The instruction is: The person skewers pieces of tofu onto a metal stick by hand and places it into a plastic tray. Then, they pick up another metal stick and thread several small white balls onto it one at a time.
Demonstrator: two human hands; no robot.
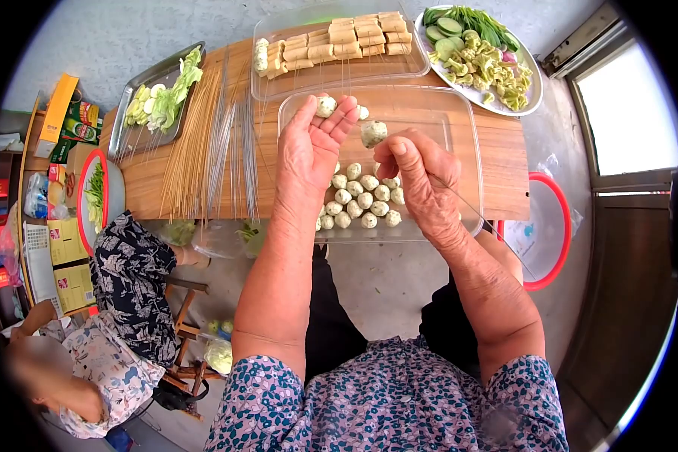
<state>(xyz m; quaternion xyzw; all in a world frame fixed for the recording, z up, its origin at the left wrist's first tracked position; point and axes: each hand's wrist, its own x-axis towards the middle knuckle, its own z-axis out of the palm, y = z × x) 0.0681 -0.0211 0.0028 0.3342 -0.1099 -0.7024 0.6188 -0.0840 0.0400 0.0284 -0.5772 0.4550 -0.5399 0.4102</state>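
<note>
My left hand [318, 143] is turned palm up over the clear plastic tray, its fingers curled. A speckled white ball [325, 106] rests in it, and another ball [363, 112] shows at its fingertips. My right hand [423, 169] is closed around a thin metal skewer [481, 218], whose rear end slants down to the right. At the skewer's front end, just beyond my right fingers, sits a larger green-flecked ball [374, 134]. Several more speckled balls [364, 200] lie below my hands in the clear tray [459, 120].
Behind stands a plastic tray [267, 89] of skewered tan rolls [339, 49]. A plate [535, 94] of cut vegetables is at right. Bamboo skewers [192, 151], metal skewers [237, 147] and a metal tray [120, 124] lie left. A red-rimmed basin [561, 248] and a seated person [113, 346] flank the table.
</note>
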